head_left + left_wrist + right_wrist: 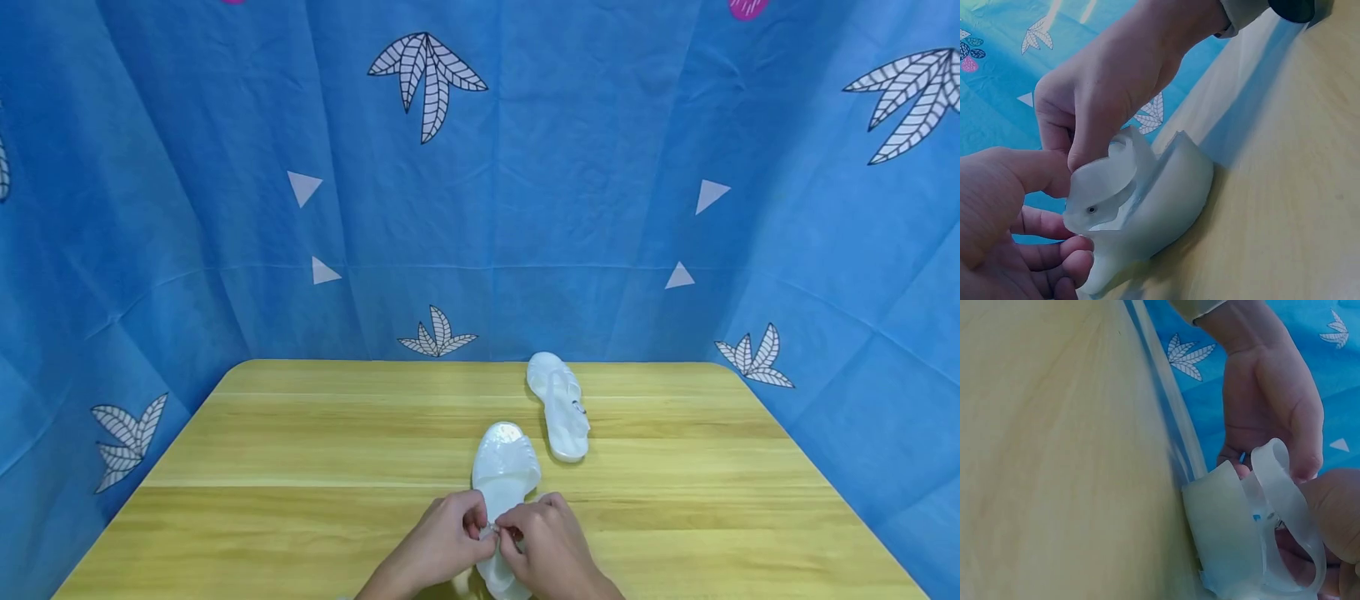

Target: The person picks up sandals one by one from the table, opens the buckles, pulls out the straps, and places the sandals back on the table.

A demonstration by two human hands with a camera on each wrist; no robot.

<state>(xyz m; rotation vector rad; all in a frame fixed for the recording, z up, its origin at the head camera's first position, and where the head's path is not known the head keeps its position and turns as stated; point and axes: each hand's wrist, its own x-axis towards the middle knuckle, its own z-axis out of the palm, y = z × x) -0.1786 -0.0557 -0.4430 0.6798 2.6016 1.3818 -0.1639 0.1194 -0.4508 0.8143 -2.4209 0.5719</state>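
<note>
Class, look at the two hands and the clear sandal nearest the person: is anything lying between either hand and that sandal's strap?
Nothing visible does. The left hand and the right hand both pinch the strap of the near sandal directly. The other sandal lies apart, farther back on the table.

On the table [300, 467], the near sandal [504, 468] lies at the near edge's middle between the left hand [442, 546] and the right hand [551, 546], with the far sandal [558, 406] just beyond, to its right.
</note>
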